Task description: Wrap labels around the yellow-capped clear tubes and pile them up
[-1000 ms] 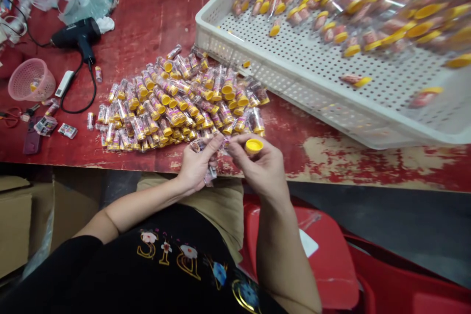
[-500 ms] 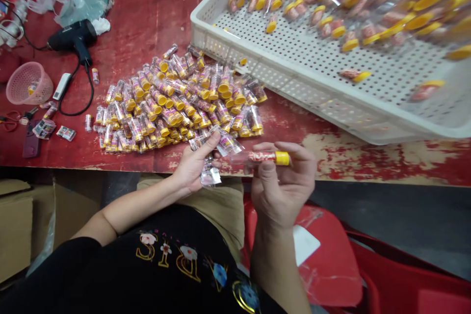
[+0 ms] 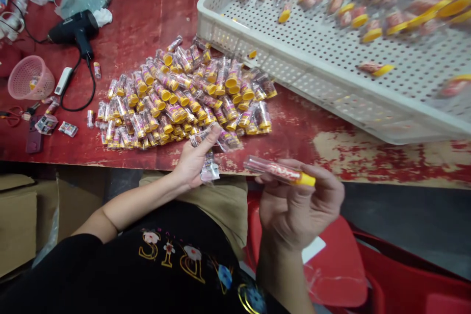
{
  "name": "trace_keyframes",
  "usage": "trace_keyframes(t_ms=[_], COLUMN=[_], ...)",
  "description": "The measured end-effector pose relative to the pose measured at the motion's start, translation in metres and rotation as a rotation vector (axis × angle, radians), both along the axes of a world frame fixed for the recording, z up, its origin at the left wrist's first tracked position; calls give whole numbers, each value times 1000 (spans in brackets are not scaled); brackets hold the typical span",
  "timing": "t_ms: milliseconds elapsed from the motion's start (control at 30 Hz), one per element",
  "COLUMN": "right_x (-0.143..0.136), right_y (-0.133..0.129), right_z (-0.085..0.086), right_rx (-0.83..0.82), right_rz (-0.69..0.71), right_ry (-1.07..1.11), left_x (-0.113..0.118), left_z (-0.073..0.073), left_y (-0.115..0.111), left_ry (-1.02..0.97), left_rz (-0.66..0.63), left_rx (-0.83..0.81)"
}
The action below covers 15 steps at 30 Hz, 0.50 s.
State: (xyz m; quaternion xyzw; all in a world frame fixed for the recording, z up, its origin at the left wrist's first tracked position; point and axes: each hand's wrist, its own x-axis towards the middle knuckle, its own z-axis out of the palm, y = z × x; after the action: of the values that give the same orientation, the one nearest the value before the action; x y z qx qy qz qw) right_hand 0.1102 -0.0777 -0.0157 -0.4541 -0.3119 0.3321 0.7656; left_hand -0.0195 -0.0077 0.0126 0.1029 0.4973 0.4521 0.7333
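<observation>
In my right hand [image 3: 301, 206] is a clear plastic tube [image 3: 274, 169] with a yellow cap and small red-and-white contents. Thumb and fingers pinch it near the cap, and its clear end points left. My left hand [image 3: 195, 159] is closed on several printed clear plastic sleeves [image 3: 209, 167], which stick out above and below the thumb. The two hands are apart, over the table's front edge. Just beyond my left hand lies a big pile of yellow-capped tubes [image 3: 176, 98] with purple-printed wrapping.
A white perforated tray [image 3: 294, 73] at the right holds many yellow-capped tubes. On the red table [image 3: 154, 0], at the left, lie a black heat gun [image 3: 75, 32] with its cord, a pink basket [image 3: 31, 78], red-handled scissors [image 3: 13, 117] and a purple phone-like object [image 3: 34, 136]. A red stool [image 3: 334, 265] stands below.
My right hand has moved right with the tube, away from the left hand. The tube's clear end has come away from the sleeves and now tilts up leftward. The view has shifted slightly.
</observation>
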Motion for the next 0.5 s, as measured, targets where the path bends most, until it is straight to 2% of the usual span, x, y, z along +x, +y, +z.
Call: trace_keyframes(t_ms=[67, 133, 267, 400, 500], right_x=[1, 1, -1, 2, 3], right_y=[1, 3, 0, -9, -13], right_z=[0, -2, -8, -8, -9], right_rx=[-12, -3, 46, 37, -13], right_rz=[57, 47, -35, 29, 81], right_ry=[57, 52, -201, -434, -480], left_x=[0, 0, -1, -2, -3], left_z=[0, -1, -2, -3, 0], left_y=[-1, -3, -7, -8, -8], left_ry=[-3, -4, 10, 7, 20], left_rz=[-26, -65, -113, -124, -127], left_rx=[7, 8, -9, 45, 98])
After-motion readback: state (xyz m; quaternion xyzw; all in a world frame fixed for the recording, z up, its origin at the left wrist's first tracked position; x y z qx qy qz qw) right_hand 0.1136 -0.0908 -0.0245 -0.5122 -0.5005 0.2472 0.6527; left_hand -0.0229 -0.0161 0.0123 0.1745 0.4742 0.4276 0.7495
